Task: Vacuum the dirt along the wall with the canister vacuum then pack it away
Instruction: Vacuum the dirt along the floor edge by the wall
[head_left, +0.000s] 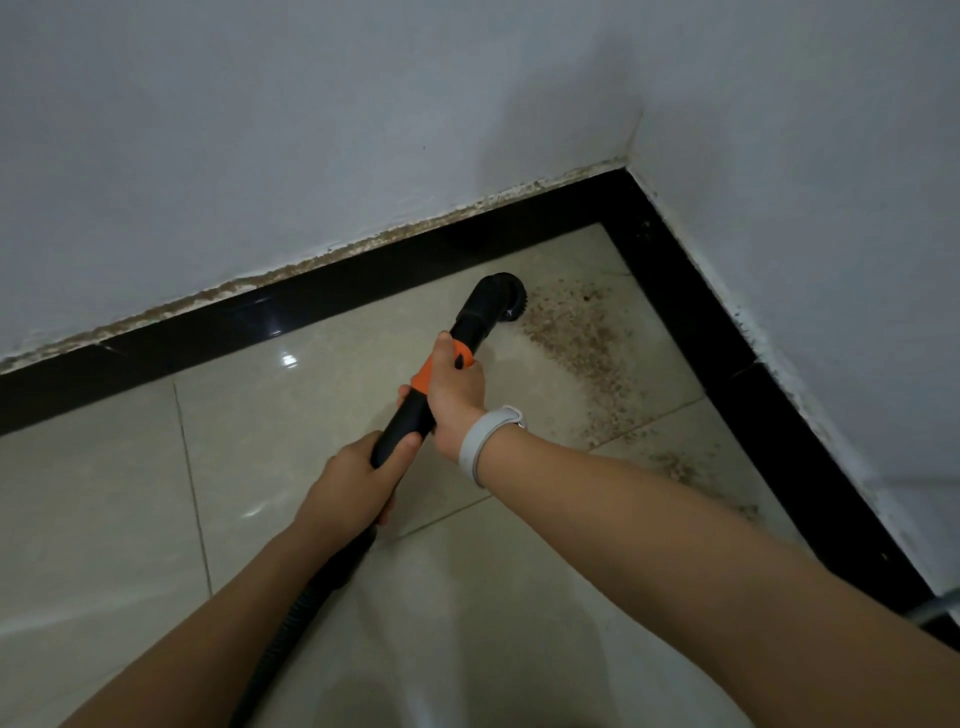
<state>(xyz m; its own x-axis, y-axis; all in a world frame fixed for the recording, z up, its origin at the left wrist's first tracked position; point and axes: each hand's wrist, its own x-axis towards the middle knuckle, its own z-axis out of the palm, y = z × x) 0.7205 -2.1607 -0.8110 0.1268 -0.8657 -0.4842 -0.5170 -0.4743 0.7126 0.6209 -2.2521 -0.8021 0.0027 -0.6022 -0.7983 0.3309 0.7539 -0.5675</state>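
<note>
I had both hands wrapped closed around the black plastic vacuum wand with its orange collar (427, 382): my right hand (457, 395) gripped at the collar, fingers curled round the tube and thumb lying along it toward the nozzle, while my left hand (358, 478) clenched the lower end just where the black ribbed flexible hose (306, 613) joined and ran back under my forearm. The canister itself was out of view.

The round black brush nozzle (506, 297) sat on the glossy beige floor tiles (130, 493), at the left edge of the patch of gritty brown dirt (582, 348) that spread toward the glossy black skirting strip (691, 306) on the right-hand wall and trailed nearer to me along it.

To do this pass well, I judged the brush should stay flat so its bristle ring sealed against the tile, then be drawn slowly rightward through the patch and down along the skirting in overlapping strokes. Slow travel mattered, I thought: the grains looked loose and coarse, and a quick sweep could scatter them across the slick tile. The grout lines (192, 483) could hold grit, so I would run along them.

The pale painted wall (260, 130) was matte, its lower edge crusted with crumbly brown residue (363, 244) above the skirting. That looked stuck on, and light bristle scrubbing might be needed there.
</note>
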